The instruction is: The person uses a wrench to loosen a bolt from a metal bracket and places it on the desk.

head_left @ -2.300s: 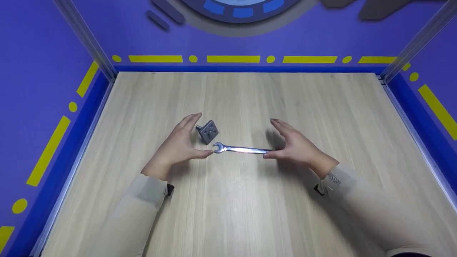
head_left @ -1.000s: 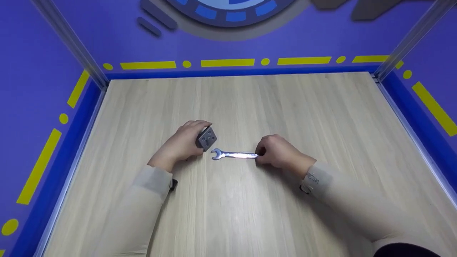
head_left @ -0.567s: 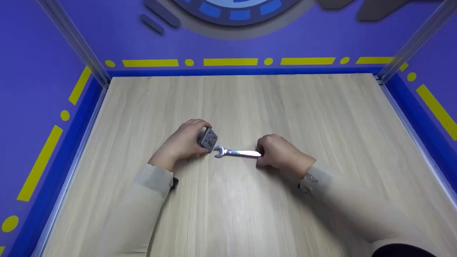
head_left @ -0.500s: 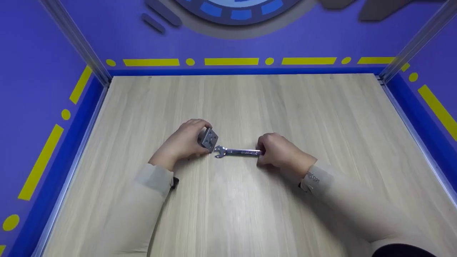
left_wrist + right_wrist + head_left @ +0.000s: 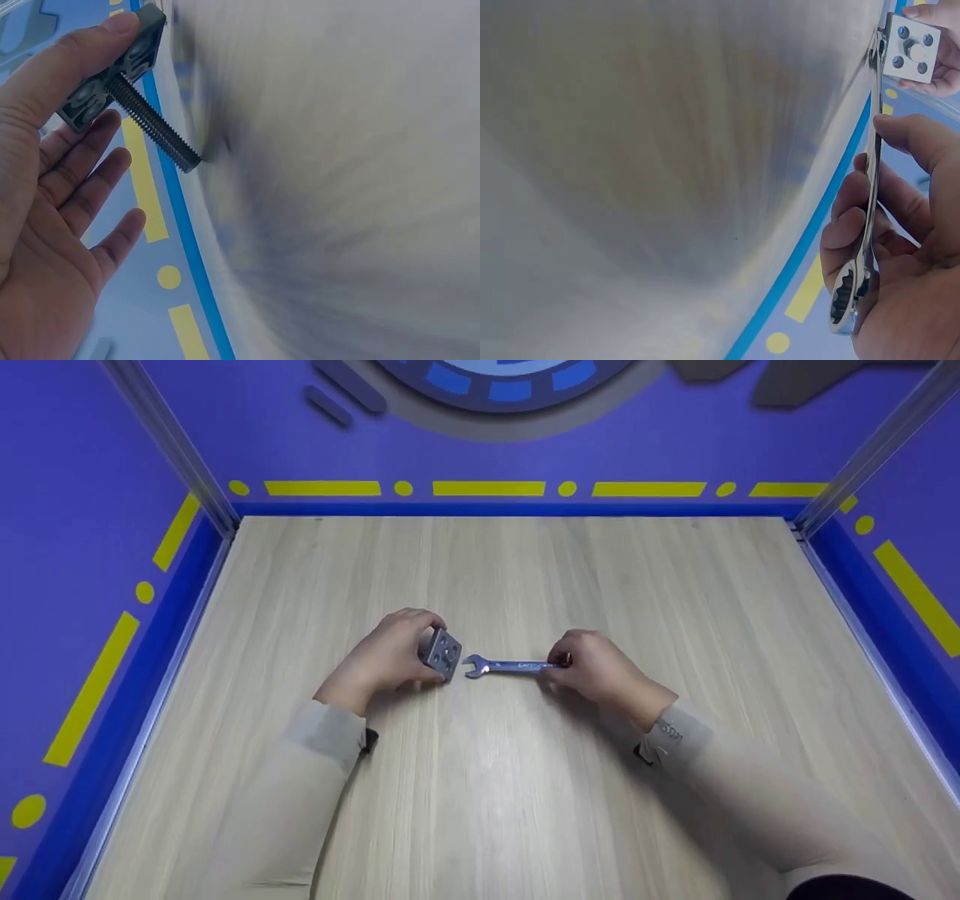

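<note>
My left hand [image 5: 388,658] grips a square grey metal plate [image 5: 444,654] by its edges, thumb on one side and fingers on the other. The plate has a hole near each corner and a bolt head in the middle. In the left wrist view the threaded bolt shank [image 5: 154,124] sticks out from the plate's back. My right hand [image 5: 600,671] holds a shiny combination wrench [image 5: 514,666] by its handle. The open end points at the plate, with a small gap between them in the head view. In the right wrist view its ring end [image 5: 844,300] lies near my palm.
Both hands are over a light wood-grain table [image 5: 495,802]. A blue panel [image 5: 487,457] with yellow marks stands behind it, and similar panels flank both sides. Metal posts [image 5: 176,450] rise at the back corners.
Both hands started out spread, with the plate and wrench on the table. They have taken hold of these. Since then the wrench has lifted and turned slightly, and the plate's face has tilted toward it.
</note>
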`<state>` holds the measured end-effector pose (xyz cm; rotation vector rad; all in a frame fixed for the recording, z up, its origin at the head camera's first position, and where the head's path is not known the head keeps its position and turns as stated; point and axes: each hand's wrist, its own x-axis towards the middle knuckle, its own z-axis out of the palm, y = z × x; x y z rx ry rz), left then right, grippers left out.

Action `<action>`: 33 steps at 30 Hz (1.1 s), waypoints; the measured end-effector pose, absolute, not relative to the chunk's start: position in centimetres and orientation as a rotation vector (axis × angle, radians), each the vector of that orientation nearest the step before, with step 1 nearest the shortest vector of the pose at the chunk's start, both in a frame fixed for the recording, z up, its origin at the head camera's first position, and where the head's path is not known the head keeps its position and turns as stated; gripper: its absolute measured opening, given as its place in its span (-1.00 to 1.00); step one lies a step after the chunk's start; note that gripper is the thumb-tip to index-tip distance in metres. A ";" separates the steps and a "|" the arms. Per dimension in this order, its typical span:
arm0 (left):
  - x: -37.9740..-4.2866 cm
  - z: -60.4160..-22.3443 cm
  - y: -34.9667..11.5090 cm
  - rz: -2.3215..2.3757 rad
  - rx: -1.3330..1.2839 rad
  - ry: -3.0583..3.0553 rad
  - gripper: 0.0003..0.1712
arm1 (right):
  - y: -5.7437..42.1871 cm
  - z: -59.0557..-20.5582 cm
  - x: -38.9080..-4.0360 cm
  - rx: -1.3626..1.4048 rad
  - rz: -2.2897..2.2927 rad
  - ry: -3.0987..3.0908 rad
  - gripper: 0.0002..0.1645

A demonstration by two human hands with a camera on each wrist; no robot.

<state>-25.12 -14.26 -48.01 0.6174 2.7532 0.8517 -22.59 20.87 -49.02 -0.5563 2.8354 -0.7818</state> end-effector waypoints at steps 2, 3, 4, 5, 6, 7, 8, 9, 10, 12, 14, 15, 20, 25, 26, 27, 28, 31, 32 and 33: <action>-24.6 -48.1 -14.1 0.872 0.605 2.756 -0.15 | 21.2 -49.0 -22.1 -0.545 -0.812 2.854 -0.84; -24.3 -48.2 -14.1 0.880 0.601 2.759 -0.14 | 21.4 -49.1 -21.8 -0.539 -0.838 2.861 -0.84; -24.2 -48.1 -14.1 0.889 0.604 2.763 -0.13 | 21.6 -49.0 -21.7 -0.529 -0.868 2.867 -0.84; -24.1 -48.1 -14.1 0.898 0.603 2.765 -0.13 | 21.7 -48.9 -21.6 -0.521 -0.899 2.874 -0.85; -24.0 -48.0 -14.1 0.904 0.605 2.767 -0.12 | 21.8 -48.9 -21.5 -0.513 -0.929 2.879 -0.85; -23.8 -48.0 -14.2 0.908 0.611 2.768 -0.12 | 21.9 -48.8 -21.3 -0.505 -0.960 2.880 -0.85; -23.7 -47.9 -14.2 0.914 0.614 2.771 -0.12 | 22.1 -48.8 -21.1 -0.503 -0.989 2.883 -0.85; -23.5 -47.9 -14.2 0.924 0.617 2.774 -0.12 | 22.1 -48.8 -21.0 -0.502 -1.018 2.885 -0.85; -23.3 -47.8 -14.3 0.936 0.624 2.777 -0.12 | 22.2 -48.8 -20.8 -0.504 -1.048 2.889 -0.86; -23.0 -47.5 -14.3 0.971 0.638 2.787 -0.14 | 22.2 -48.7 -20.5 -0.519 -1.106 2.901 -0.88; -22.8 -47.2 -14.4 1.021 0.665 2.796 -0.16 | 22.1 -48.6 -20.3 -0.530 -1.170 2.915 -0.90; -22.6 -47.0 -14.4 1.047 0.681 2.798 -0.17 | 22.0 -48.5 -20.2 -0.534 -1.202 2.922 -0.91; -22.0 -46.0 -14.3 1.143 0.725 2.814 -0.17 | 21.7 -48.2 -19.7 -0.561 -1.326 2.939 -0.91; -21.6 -45.2 -14.1 1.219 0.706 2.844 -0.14 | 21.5 -47.6 -19.7 -0.595 -1.400 2.945 -0.89; -21.6 -45.1 -14.0 1.235 0.710 2.854 -0.14 | 21.4 -47.5 -19.7 -0.594 -1.414 2.943 -0.88; -21.5 -45.1 -13.9 1.253 0.718 2.861 -0.14 | 21.4 -47.4 -19.6 -0.591 -1.428 2.938 -0.88; -21.5 -45.1 -13.9 1.272 0.722 2.866 -0.14 | 21.3 -47.3 -19.5 -0.586 -1.441 2.932 -0.88; -21.3 -45.1 -13.7 1.337 0.732 2.872 -0.14 | 21.0 -47.4 -19.3 -0.574 -1.478 2.911 -0.88; -21.2 -45.2 -13.6 1.361 0.726 2.871 -0.13 | 21.0 -47.4 -19.3 -0.570 -1.491 2.903 -0.88; -21.1 -45.3 -13.5 1.389 0.717 2.868 -0.13 | 20.9 -47.5 -19.2 -0.566 -1.510 2.891 -0.88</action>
